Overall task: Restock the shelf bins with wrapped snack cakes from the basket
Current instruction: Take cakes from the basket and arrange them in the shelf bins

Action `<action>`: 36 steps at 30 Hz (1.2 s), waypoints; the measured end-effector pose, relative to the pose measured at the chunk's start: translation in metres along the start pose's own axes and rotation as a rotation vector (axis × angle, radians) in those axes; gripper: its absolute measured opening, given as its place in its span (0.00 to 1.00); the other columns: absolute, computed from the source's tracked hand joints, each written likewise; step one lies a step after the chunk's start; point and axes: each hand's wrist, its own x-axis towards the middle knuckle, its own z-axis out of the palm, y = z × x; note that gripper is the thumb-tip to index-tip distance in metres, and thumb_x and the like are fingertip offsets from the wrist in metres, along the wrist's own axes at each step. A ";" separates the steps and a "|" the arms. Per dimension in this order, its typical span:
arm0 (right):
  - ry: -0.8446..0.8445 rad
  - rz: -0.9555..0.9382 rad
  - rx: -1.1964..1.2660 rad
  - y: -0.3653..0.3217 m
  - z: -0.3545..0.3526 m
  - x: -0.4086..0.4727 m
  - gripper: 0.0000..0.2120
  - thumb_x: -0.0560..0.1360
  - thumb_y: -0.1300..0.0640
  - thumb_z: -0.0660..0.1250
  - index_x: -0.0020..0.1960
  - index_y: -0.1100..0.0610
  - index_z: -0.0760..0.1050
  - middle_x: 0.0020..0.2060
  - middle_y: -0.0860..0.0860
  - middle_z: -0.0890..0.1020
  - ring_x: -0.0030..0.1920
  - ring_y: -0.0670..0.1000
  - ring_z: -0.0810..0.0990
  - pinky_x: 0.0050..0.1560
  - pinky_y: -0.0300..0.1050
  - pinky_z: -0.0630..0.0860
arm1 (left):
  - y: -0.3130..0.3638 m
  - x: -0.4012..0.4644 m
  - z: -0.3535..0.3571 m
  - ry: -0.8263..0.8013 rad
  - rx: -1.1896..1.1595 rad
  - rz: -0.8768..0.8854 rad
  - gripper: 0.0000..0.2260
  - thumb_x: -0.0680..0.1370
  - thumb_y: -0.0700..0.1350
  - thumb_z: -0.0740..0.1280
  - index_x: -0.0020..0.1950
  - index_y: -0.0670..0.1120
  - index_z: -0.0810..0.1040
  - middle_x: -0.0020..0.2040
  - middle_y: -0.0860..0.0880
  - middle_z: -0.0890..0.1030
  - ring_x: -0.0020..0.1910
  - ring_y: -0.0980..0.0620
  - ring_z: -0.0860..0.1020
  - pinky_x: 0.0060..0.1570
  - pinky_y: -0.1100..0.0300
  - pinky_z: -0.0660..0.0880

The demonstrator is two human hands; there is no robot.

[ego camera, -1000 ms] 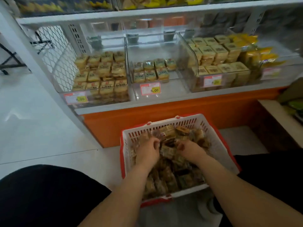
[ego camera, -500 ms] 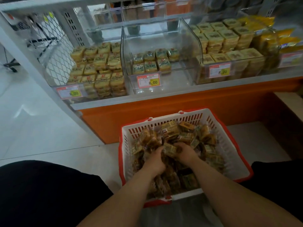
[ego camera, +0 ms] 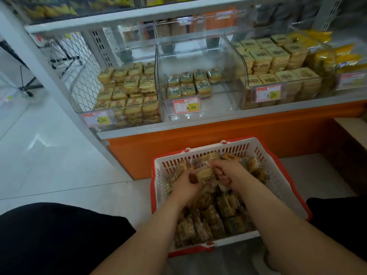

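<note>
Both hands are in the near basket (ego camera: 278,175), the left hand (ego camera: 186,184) and the right hand (ego camera: 228,172) clamped together on wrapped cakes (ego camera: 206,173) (light, soft, slippery film, I judge), best held by the flat sides without squeezing.

Retail shop: shelf (ego camera: 198,124) of clear bins (ego camera: 200,62) with price tags (ego camera: 185,105), stacked wrapped snacks, shopping basket (ego camera: 198,153).
</note>
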 end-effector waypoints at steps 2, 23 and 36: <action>0.045 -0.086 -0.108 -0.009 -0.003 -0.006 0.13 0.74 0.48 0.70 0.43 0.58 0.77 0.34 0.51 0.80 0.33 0.49 0.76 0.32 0.41 0.73 | 0.008 -0.007 -0.010 -0.012 -0.041 -0.009 0.10 0.77 0.43 0.71 0.50 0.58 0.74 0.50 0.56 0.80 0.50 0.59 0.79 0.52 0.62 0.76; 0.020 -0.620 0.064 -0.096 0.057 -0.090 0.13 0.76 0.61 0.70 0.59 0.54 0.73 0.53 0.53 0.83 0.50 0.50 0.84 0.48 0.45 0.81 | 0.136 -0.029 -0.172 -0.196 0.126 0.002 0.19 0.77 0.44 0.71 0.66 0.47 0.70 0.56 0.47 0.81 0.53 0.49 0.82 0.56 0.51 0.80; 0.244 -1.028 -0.969 -0.201 0.115 -0.093 0.40 0.67 0.43 0.76 0.72 0.54 0.62 0.58 0.46 0.66 0.56 0.46 0.71 0.53 0.42 0.72 | 0.156 0.011 -0.228 0.050 -0.291 0.111 0.10 0.75 0.40 0.73 0.54 0.43 0.76 0.48 0.43 0.85 0.44 0.48 0.85 0.46 0.53 0.83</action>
